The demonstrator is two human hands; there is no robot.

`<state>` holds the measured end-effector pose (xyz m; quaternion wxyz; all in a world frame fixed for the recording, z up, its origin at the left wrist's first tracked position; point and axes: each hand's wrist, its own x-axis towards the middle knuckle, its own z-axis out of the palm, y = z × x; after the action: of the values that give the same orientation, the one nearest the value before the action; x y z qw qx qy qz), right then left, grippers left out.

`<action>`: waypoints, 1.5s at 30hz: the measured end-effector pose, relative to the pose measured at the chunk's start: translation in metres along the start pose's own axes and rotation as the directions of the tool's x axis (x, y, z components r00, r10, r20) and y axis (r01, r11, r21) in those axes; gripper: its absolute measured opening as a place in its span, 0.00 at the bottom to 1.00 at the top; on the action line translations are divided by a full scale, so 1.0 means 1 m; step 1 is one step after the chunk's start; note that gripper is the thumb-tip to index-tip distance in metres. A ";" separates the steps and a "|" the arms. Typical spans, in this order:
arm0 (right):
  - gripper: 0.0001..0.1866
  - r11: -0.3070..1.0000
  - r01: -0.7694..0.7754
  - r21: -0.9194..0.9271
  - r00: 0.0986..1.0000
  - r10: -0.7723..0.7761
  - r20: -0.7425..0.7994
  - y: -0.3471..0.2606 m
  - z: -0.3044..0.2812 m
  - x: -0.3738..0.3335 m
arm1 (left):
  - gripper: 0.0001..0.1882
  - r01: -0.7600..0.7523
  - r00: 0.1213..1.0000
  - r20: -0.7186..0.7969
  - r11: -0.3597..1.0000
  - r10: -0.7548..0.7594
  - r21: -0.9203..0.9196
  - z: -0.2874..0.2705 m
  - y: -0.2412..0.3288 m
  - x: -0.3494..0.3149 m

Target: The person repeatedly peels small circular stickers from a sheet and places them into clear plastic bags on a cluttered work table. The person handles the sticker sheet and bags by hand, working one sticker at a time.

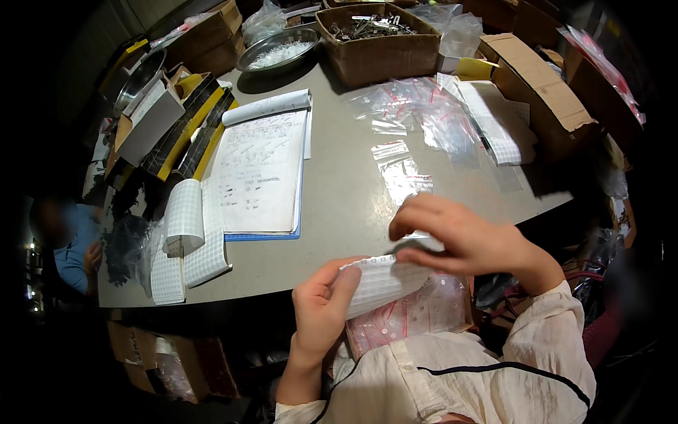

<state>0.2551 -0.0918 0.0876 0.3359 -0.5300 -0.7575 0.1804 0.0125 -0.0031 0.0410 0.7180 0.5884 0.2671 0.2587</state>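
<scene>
My left hand (321, 304) grips a white sheet of small stickers (385, 283) by its left end, thumb on top. The sheet is bent along its upper edge. Over its right end, my right hand (452, 237) is curved, with the thumb at the sheet's edge and the index finger raised apart from it; I see nothing held between them. Below the sheet, on my lap, is a box or tray of clear bags (402, 321) with red seal lines and small round pieces. Small zip bags (395, 166) lie on the table beyond my right hand.
A notepad on a blue clipboard (261, 169) lies on the table (332, 177), with sticker sheets (205, 240) beside it. Clear bags (417, 102) and another sticker roll (494, 120) lie at right. A carton of metal parts (378, 53) and metal bowl (277, 53) stand behind. Another person (74, 244) is at far left.
</scene>
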 end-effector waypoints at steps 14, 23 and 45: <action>0.10 0.946 0.066 -0.318 0.998 -0.065 0.014 0.005 0.034 -0.004 | 0.12 -0.040 0.998 -0.045 0.978 0.050 0.206 -0.001 -0.026 0.018; 0.13 0.863 -0.408 -0.296 0.903 0.429 0.006 0.115 -0.040 0.036 | 0.12 -0.060 0.995 -0.071 0.990 0.069 0.126 -0.009 -0.031 0.038; 0.24 0.710 -0.353 -0.610 0.847 0.519 0.113 0.086 -0.041 0.025 | 0.11 -0.029 0.999 -0.038 0.992 0.025 -0.120 -0.017 -0.028 0.035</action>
<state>0.3370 -0.0404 0.0704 0.0007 -0.7396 -0.6665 0.0937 0.0278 0.0278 0.0078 0.7437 0.5426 0.2562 0.2947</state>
